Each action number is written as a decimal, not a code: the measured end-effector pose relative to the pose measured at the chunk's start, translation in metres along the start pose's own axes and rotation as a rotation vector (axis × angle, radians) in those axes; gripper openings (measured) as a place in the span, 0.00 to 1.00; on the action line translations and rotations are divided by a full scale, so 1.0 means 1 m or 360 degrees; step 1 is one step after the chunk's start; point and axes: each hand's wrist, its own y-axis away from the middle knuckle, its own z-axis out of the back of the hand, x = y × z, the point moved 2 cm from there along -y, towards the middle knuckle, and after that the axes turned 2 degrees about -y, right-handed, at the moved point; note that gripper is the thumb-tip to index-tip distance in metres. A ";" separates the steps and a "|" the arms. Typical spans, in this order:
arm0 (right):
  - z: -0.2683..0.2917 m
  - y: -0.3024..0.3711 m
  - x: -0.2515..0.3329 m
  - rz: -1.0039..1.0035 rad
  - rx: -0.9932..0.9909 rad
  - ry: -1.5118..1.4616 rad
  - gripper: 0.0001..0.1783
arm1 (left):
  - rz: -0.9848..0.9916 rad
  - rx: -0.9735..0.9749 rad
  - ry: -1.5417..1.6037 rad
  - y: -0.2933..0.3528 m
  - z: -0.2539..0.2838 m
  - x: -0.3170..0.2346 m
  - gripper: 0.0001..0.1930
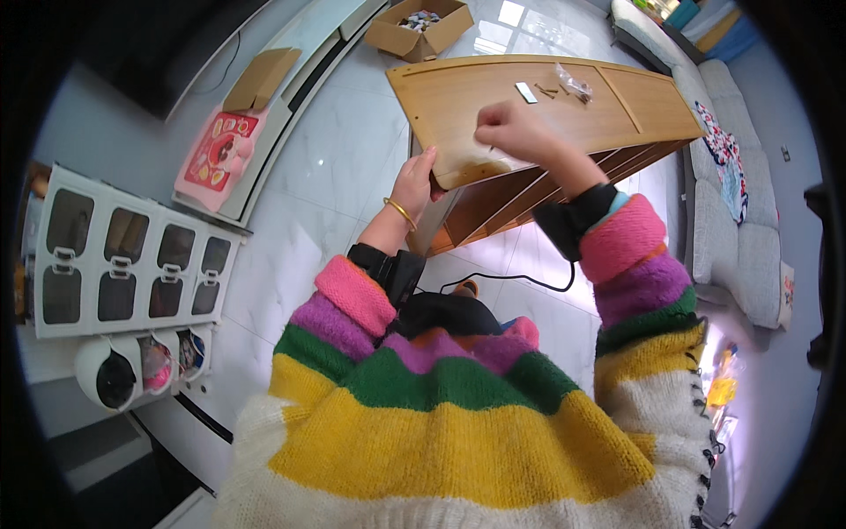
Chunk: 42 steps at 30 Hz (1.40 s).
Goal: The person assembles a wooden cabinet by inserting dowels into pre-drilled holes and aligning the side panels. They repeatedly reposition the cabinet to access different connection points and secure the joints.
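Observation:
A light-brown wooden cabinet point(493, 93) lies before me, its broad panel facing up and its open compartments facing my side. My left hand point(412, 187) is closed around the near left corner of that panel, thumb on the top edge, fingers partly hidden below. Just above the panel, near the same corner, my right hand point(514, 130) is closed in a pinch. Something small seems to stick out under its fingers, too small to name. Farther back on the panel lie several screws point(546, 90), a small white piece point(526, 93) and a clear plastic bag point(575, 85).
An open cardboard box point(420, 31) stands on the tiled floor beyond the cabinet. A grey sofa point(718, 167) runs along the right. At left are a long white TV stand point(280, 123) with a pink toy case point(220, 159), and white storage bins point(132, 251). A black cable point(520, 279) hangs near me.

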 end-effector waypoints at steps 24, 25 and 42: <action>0.098 -0.024 -0.134 -0.0076 -0.0602 0.0342 0.10 | 0.0105 -0.0119 -0.0350 0.039 0.014 0.018 0.14; 0.096 -0.031 -0.134 -0.0119 -0.0596 0.0437 0.10 | 0.0267 -0.0109 -0.0457 0.039 0.026 0.015 0.15; 0.071 -0.020 -0.093 0.0003 -0.0580 0.1656 0.04 | -0.0230 0.0867 -0.0369 -0.166 0.102 -0.050 0.23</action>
